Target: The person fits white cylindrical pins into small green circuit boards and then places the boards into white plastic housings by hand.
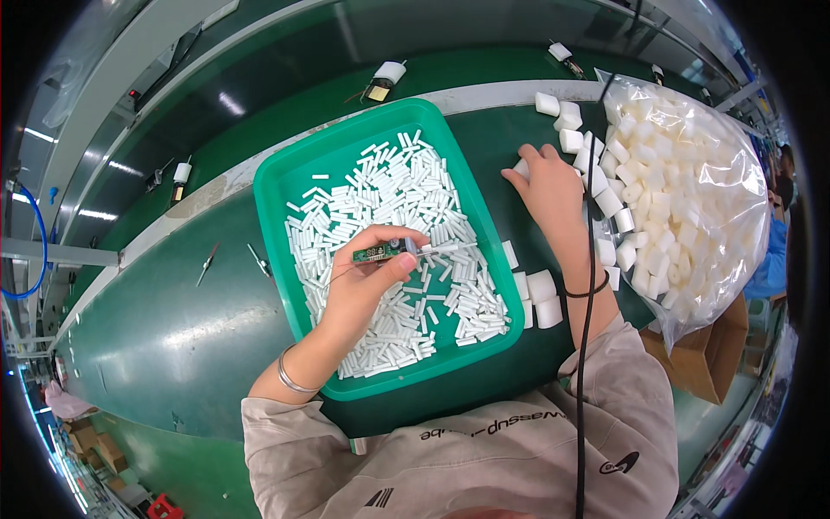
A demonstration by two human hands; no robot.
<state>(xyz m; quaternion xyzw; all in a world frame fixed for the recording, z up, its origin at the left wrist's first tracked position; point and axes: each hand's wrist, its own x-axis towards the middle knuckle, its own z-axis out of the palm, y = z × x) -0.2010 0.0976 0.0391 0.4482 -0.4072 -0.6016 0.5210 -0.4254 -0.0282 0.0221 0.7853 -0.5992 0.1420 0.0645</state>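
Observation:
My left hand (363, 285) is closed around a small circuit board assembly (373, 253), green with a little display and a rounded grey part at one end. A thin pale rod (445, 248) extends rightward from that end. This hand hovers over a green plastic tray (275, 195) strewn with short white tubes (389, 342). Right of the tray, my right hand (553, 195) has its fingers curled around a white foam block (522, 168), which is partly covered by them. Loose white foam blocks (571, 141) lie beyond and beside that hand.
A clear plastic bag (735, 186) full of foam blocks slumps at the right, above a cardboard box (722, 359). More foam blocks (542, 286) lie beside the tray. A black cable (587, 346) hangs across my right arm. Across the rail sits another assembly (385, 80) on a green belt.

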